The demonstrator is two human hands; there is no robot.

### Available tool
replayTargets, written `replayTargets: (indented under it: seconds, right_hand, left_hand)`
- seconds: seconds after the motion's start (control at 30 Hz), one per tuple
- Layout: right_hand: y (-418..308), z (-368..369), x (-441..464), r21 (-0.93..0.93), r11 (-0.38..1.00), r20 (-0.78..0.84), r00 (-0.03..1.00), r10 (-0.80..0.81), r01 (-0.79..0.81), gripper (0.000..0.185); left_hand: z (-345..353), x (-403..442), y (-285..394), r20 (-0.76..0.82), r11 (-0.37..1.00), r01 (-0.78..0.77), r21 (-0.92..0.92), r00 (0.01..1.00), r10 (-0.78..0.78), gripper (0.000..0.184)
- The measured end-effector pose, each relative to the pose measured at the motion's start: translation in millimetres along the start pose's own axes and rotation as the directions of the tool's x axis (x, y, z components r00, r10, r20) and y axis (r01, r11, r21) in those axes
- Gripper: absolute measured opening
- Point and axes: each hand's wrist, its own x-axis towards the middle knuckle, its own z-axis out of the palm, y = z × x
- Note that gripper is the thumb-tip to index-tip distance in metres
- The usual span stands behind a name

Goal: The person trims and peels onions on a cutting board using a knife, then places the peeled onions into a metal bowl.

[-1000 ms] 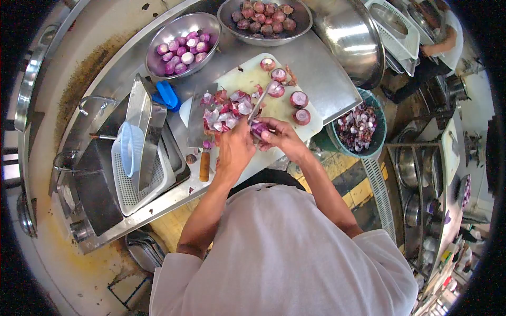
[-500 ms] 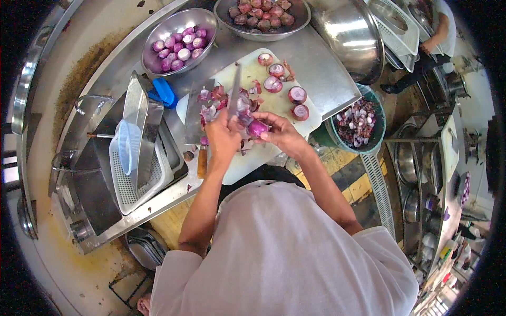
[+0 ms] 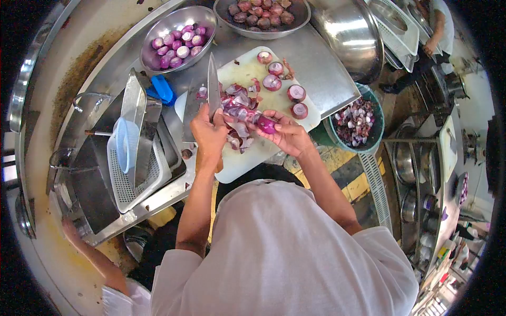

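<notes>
My left hand (image 3: pixel 208 134) is closed around a knife (image 3: pixel 213 87), whose blade points up and away from me. My right hand (image 3: pixel 289 134) grips a peeled purple onion (image 3: pixel 266 125) in its fingers. A strip of onion skin (image 3: pixel 240 111) stretches between the onion and my left thumb; whether the thumb pinches it I cannot tell. Both hands are over a white cutting board (image 3: pixel 242 167). Loose peels (image 3: pixel 240 141) lie under them. Several trimmed, unpeeled onions, including one halfway along the row (image 3: pixel 272 82), stand on the board's right side.
Beyond the board are a bowl of peeled onions (image 3: pixel 149 58) and a bowl of unpeeled onions (image 3: pixel 258 36). A bin of peels (image 3: pixel 380 126) stands at right, and a white basket (image 3: pixel 118 181) at left. Another person's arm (image 3: pixel 95 253) is at lower left.
My left hand has shifted left with the knife, and the skin strip now stretches further from the onion. My right hand has moved slightly right. Another person has entered at lower left.
</notes>
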Motion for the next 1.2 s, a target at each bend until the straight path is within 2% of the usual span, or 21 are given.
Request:
replayTargets:
  seconds: [0.1, 0.17, 0.2, 0.27, 0.37, 0.43, 0.5, 0.57, 0.6, 0.63, 0.67, 0.77, 0.8, 0.87, 0.93, 0.97, 1.03, 1.07, 1.1, 1.17, 1.2]
  right_hand:
    - [7.2, -14.0, 3.6, 0.043, 0.999, -0.025, 1.000, 0.002, -0.001, 0.042]
    - [11.2, -13.8, 2.6, -0.220, 0.973, -0.128, 0.986, -0.103, 0.073, 0.047]
    - [9.6, -11.6, 0.8, -0.218, 0.973, -0.131, 0.986, -0.106, 0.075, 0.047]
    - [4.4, -7.1, -4.5, -0.021, 0.998, 0.015, 0.999, -0.053, 0.053, 0.050]
    - [0.3, -11.8, -10.6, 0.001, 1.000, -0.033, 0.999, -0.012, 0.012, 0.054]
    - [-2.1, -12.1, -12.3, -0.006, 1.000, -0.050, 0.998, -0.030, 0.029, 0.056]
    - [-4.4, -11.8, -12.3, -0.016, 0.999, -0.065, 0.997, -0.043, 0.043, 0.058]
    - [-4.5, -10.9, -8.6, 0.102, 0.993, -0.132, 0.990, -0.044, 0.057, 0.056]
    - [-2.7, -14.6, -4.2, 0.099, 0.994, -0.124, 0.991, -0.041, 0.054, 0.056]
    - [0.4, -21.0, 1.8, -0.001, 0.997, -0.225, 0.971, -0.075, 0.077, 0.055]
    - [2.5, -23.5, 8.0, -0.101, 0.991, -0.320, 0.940, -0.121, 0.093, 0.054]
    - [5.2, -7.7, 55.5, -0.135, 0.977, -0.385, 0.899, -0.208, 0.168, 0.052]
    - [2.7, 12.3, 78.1, -0.189, 0.966, -0.332, 0.914, -0.232, 0.177, 0.050]
    - [-25.6, 52.4, 113.8, -0.171, 0.984, -0.162, 0.984, -0.068, 0.040, 0.049]
    - [-57.2, 89.1, 129.3, -0.362, 0.932, -0.095, 0.994, -0.060, 0.022, 0.056]
    - [-69.5, 97.6, 129.0, -0.363, 0.931, -0.097, 0.993, -0.064, 0.025, 0.056]
    - [-98.1, 100.1, 118.3, -0.812, 0.539, -0.014, 0.917, -0.399, 0.222, 0.056]
    - [-114.7, 86.8, 109.7, -0.936, 0.310, 0.026, 0.912, -0.410, 0.167, 0.056]
    - [-129.9, 66.4, 97.2, -0.993, 0.058, 0.070, 0.911, -0.405, 0.103, 0.056]
    - [-142.4, 13.6, 77.2, -0.892, -0.389, -0.003, 0.861, -0.508, -0.232, 0.063]
    - [-142.7, -15.6, 64.6, -0.811, -0.505, -0.021, 0.877, -0.479, -0.295, 0.061]
  left_hand:
    - [3.2, -7.6, 13.2, 0.045, 0.999, -0.015, -0.043, 0.999, 0.017, 0.016]
    - [3.9, -6.7, 10.1, 0.031, 0.999, -0.003, -0.054, 1.000, 0.005, 0.016]
    - [4.5, -5.7, 7.6, 0.015, 0.998, 0.009, -0.067, 1.000, -0.008, 0.015]
    - [1.0, 1.0, 2.2, -0.032, 1.000, 0.004, -0.011, 0.999, -0.005, 0.011]
    - [-5.5, 5.7, -1.9, -0.115, 0.994, -0.028, 0.107, 0.993, 0.040, 0.007]
    - [-9.5, 7.3, -1.9, -0.145, 0.991, 0.128, 0.045, 0.982, -0.120, 0.006]
    - [-13.0, 13.0, -16.7, -0.119, 0.992, 0.070, 0.100, 0.991, -0.058, 0.009]
    - [-14.1, 13.8, -19.2, -0.097, 0.988, 0.011, 0.155, 0.995, 0.005, 0.012]
    - [-15.1, 11.5, -12.0, -0.020, 0.977, 0.097, 0.190, 0.995, -0.095, 0.019]
    - [-17.4, 9.7, -6.2, 0.051, 0.956, 0.178, 0.231, 0.980, -0.195, 0.028]
    - [-20.0, 7.2, -11.6, 0.034, 0.968, 0.142, 0.209, 0.988, -0.152, 0.034]
    - [-27.5, -4.7, 3.4, -0.045, 0.981, 0.148, 0.129, 0.989, -0.144, 0.033]
    - [-29.6, -7.1, 1.0, -0.043, 0.981, 0.146, 0.130, 0.989, -0.142, 0.033]
    - [-37.7, -9.5, -9.9, -0.097, 0.991, 0.116, 0.058, 0.989, -0.110, 0.031]
    - [-50.9, -12.3, -17.8, -0.115, 0.993, 0.058, 0.104, 0.992, -0.046, 0.028]
    - [-55.8, -14.6, -20.0, -0.131, 0.989, 0.001, 0.145, 0.991, 0.018, 0.026]
    - [-63.4, -23.1, -14.8, -0.148, 0.995, 0.044, 0.089, 0.988, -0.031, 0.023]
    - [-65.9, -27.3, -11.6, -0.172, 0.995, 0.091, 0.035, 0.982, -0.084, 0.020]
    - [-66.3, -31.4, -9.0, -0.180, 0.995, 0.096, 0.023, 0.980, -0.090, 0.020]
    - [-66.5, -40.5, -6.4, -0.223, 0.987, 0.162, 0.019, 0.963, -0.153, 0.017]
    - [-66.9, -44.0, -11.0, -0.232, 0.986, 0.167, 0.014, 0.960, -0.159, 0.017]
